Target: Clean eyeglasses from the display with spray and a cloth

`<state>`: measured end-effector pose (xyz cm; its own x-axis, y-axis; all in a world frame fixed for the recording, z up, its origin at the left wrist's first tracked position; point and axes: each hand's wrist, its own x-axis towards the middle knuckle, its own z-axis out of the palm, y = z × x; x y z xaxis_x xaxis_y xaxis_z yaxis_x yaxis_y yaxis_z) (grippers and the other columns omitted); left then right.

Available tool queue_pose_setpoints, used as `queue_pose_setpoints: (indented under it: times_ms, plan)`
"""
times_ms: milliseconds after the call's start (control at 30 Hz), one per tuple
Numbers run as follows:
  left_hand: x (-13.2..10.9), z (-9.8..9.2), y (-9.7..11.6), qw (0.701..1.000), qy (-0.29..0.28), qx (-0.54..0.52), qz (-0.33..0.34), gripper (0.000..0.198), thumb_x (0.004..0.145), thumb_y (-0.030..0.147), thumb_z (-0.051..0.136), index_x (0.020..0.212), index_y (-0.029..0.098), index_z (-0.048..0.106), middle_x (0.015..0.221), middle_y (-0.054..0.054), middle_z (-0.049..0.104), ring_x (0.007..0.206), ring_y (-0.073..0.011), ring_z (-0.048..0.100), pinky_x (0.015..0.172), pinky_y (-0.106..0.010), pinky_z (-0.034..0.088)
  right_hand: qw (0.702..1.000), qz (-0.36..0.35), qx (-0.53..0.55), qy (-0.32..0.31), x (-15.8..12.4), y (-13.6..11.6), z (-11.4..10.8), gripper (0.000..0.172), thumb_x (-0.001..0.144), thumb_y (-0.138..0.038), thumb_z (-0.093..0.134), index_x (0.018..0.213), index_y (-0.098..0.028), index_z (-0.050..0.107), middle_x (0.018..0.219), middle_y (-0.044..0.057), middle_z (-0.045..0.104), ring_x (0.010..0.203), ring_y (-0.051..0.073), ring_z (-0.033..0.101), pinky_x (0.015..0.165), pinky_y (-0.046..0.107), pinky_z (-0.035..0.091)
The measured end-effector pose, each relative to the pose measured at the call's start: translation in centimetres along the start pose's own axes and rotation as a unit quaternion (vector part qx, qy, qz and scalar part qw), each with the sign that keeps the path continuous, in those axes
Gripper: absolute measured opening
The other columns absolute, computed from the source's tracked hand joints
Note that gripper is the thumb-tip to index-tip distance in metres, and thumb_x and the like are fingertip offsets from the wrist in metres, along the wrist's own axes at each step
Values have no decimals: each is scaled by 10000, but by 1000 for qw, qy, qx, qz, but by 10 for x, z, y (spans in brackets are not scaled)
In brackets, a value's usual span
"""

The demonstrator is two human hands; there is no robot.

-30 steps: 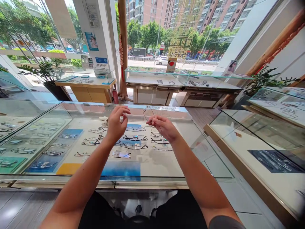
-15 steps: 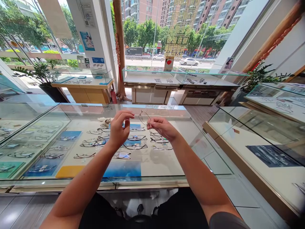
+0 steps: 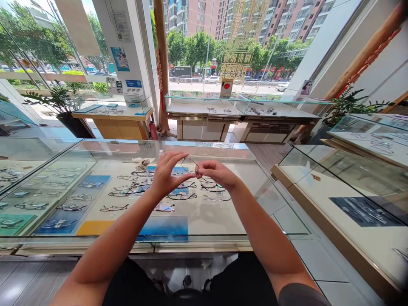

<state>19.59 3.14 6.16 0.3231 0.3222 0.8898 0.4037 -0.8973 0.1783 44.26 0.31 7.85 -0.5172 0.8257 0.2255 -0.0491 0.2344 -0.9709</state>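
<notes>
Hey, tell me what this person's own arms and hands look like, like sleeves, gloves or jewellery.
The left hand and right hand are bare, with no gloves, rings or watch to be seen. Both forearms are uncovered. A plain dark grey sleeve shows on the right upper arm; the left sleeve is out of view.

Thin-rimmed eyeglasses (image 3: 190, 165), held aloft, tilted, apparently dark metal, partly hidden
</notes>
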Motion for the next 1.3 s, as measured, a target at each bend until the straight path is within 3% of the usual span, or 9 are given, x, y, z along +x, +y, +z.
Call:
queue_pose_setpoints:
  times_ms: [167,333,433,533,600,767,1100,1300]
  plan:
    - [9,-8,3,998,51,12,42,584,912,589,895,1366,277,701,1250,-98,820,1148,-281,790,977,-445,617,998,-44,-43,-2,-2,-19,-2,394,984,-611,774,903,-225,787,914,38,747,923,205,677,948,400,543]
    - [51,-36,11,989,121,48,76,593,889,584,922,1353,310,674,1236,-67,806,1141,-281,785,1007,-473,634,979,-114,-161,54,-8,-86,-17,460,986,-694,730,1147,-270,805,1128,75,796,1075,250,731,1013,438,575]
    - [86,-56,28,982,170,66,54,581,867,642,919,1285,313,684,1205,-48,790,1150,-289,759,1044,-496,621,918,-201,-310,142,-22,-134,-12,433,983,-621,781,1275,-301,767,1299,67,781,1236,267,712,1131,466,542]
    - [109,-69,50,971,229,63,8,592,855,664,922,1257,300,683,1170,-40,767,1118,-280,740,1027,-482,613,840,-276,-405,233,-34,-161,12,538,936,-578,856,1380,-311,712,1407,71,749,1340,296,683,1195,508,526]
    - [114,-73,61,967,247,60,-10,558,865,595,944,1260,299,683,1157,-30,756,1095,-267,737,1015,-468,608,805,-305,-432,269,-37,-163,29,568,930,-568,870,1408,-315,693,1413,75,748,1342,307,688,1191,515,538]
    - [106,-71,68,968,244,66,-9,518,832,507,995,1210,320,692,1098,-18,754,1028,-253,728,928,-451,620,771,-316,-466,297,-31,-150,45,494,958,-517,861,1391,-345,698,1338,59,778,1244,305,735,1120,510,577]
    - [107,-69,61,970,221,97,-33,491,855,593,951,1162,311,691,1001,-3,741,891,-229,715,864,-435,635,779,-308,-447,315,-16,-139,35,404,1000,-537,816,1333,-320,740,1159,41,811,1094,269,773,1009,466,596]
    - [110,-72,53,979,198,49,-21,492,859,596,941,1186,292,735,997,-1,751,895,-214,712,856,-395,633,782,-295,-440,329,-16,-140,32,393,1023,-535,787,1338,-303,746,1138,51,804,1086,262,765,1028,467,598]
